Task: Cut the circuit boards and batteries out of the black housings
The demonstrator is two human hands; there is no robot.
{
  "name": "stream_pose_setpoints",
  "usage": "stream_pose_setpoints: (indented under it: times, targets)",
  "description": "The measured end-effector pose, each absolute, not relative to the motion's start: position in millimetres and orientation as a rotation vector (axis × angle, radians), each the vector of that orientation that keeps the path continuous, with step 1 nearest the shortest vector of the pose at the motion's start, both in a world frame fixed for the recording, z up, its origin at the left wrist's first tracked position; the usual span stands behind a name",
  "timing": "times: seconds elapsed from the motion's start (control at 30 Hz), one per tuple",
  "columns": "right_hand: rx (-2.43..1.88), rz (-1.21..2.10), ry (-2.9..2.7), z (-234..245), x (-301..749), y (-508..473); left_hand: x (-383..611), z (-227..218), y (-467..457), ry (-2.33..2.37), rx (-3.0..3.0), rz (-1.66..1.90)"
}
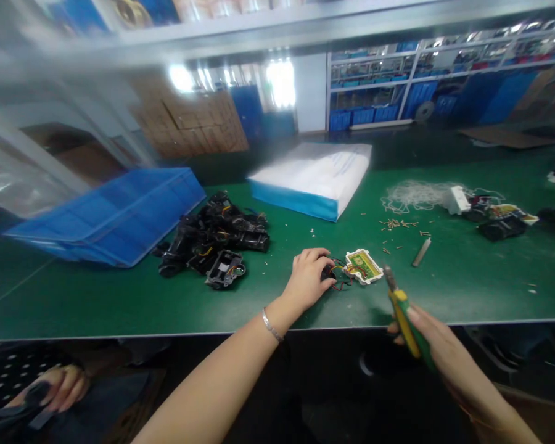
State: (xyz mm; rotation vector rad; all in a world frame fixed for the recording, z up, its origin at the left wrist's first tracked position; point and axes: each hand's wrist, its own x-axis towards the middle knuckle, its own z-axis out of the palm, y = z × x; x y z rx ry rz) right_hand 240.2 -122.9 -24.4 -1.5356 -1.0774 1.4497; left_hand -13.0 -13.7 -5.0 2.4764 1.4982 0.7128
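My left hand (309,276) is closed around a small black part (326,271) on the green bench, its fingers covering much of it. Thin coloured wires (341,271) run from that part to a circuit board in a white frame (364,266), which lies flat just to the right. In my right hand (425,336) is a pair of side cutters with yellow and green handles (406,317). Its metal jaws point up, close to the right edge of the board and apart from it. Blur hides whether the jaws are parted.
Black plastic housings (222,231) are piled left, before a blue bin (120,213). A white and blue box (312,176) stands behind. Screws (398,223), a pale tube (421,252), tangled white string (416,195) and more parts (502,216) lie right. Another person's hand (62,387) shows lower left.
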Motion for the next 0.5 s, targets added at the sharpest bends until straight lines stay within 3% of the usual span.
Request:
stream_pose_setpoints:
  times: [0.2,0.5]
  targets:
    - [-1.113,2.011,-0.723,-16,190,-131,-23,-10,-15,1.483,2.312,0.666]
    - [-1.305,1.778,-1.068,-14,186,-115,-33,-8,-16,1.543,2.315,0.559]
